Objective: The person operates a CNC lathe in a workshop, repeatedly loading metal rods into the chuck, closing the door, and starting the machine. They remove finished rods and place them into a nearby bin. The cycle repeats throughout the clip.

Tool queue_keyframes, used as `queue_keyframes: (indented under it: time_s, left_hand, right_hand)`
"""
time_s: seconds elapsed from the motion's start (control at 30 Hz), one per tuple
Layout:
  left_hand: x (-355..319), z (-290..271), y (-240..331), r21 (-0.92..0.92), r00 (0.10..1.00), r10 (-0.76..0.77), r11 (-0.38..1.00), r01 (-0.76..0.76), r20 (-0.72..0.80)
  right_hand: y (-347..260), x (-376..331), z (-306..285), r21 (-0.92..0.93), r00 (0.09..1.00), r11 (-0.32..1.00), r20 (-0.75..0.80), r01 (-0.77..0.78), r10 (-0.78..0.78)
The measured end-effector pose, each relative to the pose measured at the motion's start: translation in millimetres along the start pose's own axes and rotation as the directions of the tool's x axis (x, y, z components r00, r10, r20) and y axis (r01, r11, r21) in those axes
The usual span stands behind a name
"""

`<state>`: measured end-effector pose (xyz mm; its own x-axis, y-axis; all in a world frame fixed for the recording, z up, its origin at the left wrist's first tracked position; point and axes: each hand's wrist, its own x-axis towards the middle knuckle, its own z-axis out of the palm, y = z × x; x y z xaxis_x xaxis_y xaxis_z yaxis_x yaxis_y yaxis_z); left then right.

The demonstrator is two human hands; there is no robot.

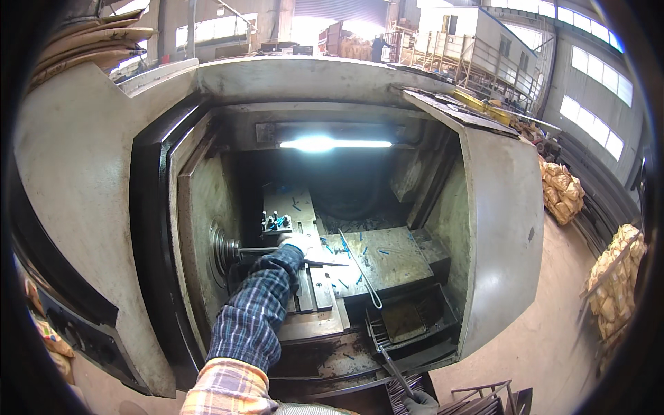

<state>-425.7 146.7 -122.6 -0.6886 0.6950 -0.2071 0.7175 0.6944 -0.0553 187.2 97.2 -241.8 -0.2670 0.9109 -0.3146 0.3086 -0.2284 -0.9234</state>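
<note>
My left hand [296, 242], in a white glove, reaches into a lathe. It closes around a thin metal rod [257, 250] that runs out from the round chuck [225, 250]; glare blurs the fingers. Right of the hand, a dark narrow piece [328, 263] sticks out; whether it belongs to the rod I cannot tell. At the lower edge my right hand [420, 402], dark-gloved, is closed on a slim metal bar [395, 370], whose upper end meets the black tray [415, 321]. A tool block with bolts [277, 223] stands just beyond my left hand.
A long rod with a looped end [361, 271] lies across the metal plate [394, 259], among blue shavings. A lit tube lamp [335, 144] hangs inside at the back. The machine's pale door [501, 228] stands at right. Rods [408, 389] are bundled below; filled sacks [612, 280] sit farther right.
</note>
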Motion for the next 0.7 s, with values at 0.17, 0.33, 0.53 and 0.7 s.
queue_keyframes:
  time_s: [0.17, 0.33, 0.53, 0.7]
  left_hand:
    - [-10.9, 31.5, 68.2, -0.131, 0.973, 0.217, 0.965, -0.226, -0.076]
    - [-28.2, 48.2, 82.8, -0.193, 0.991, 0.079, 0.976, -0.099, -0.109]
    - [-161.7, 7.9, 91.4, -0.099, 0.805, -0.016, 0.994, -0.053, -0.593]
    - [-316.6, -76.8, 34.0, -0.288, 0.442, -0.044, 0.814, -0.504, -0.896]
  right_hand:
    - [-5.6, 12.2, -1.9, -0.134, 0.998, 0.989, 0.007, -0.056, 0.058]
    - [-10.6, 49.7, 17.2, 0.195, 0.994, 0.98, 0.107, -0.04, 0.019]
    - [-129.8, 98.6, 96.4, -0.206, 0.956, 0.935, 0.116, 0.288, -0.269]
    - [-200.1, 149.2, 199.9, -0.183, 0.8, 0.786, 0.261, 0.59, -0.54]
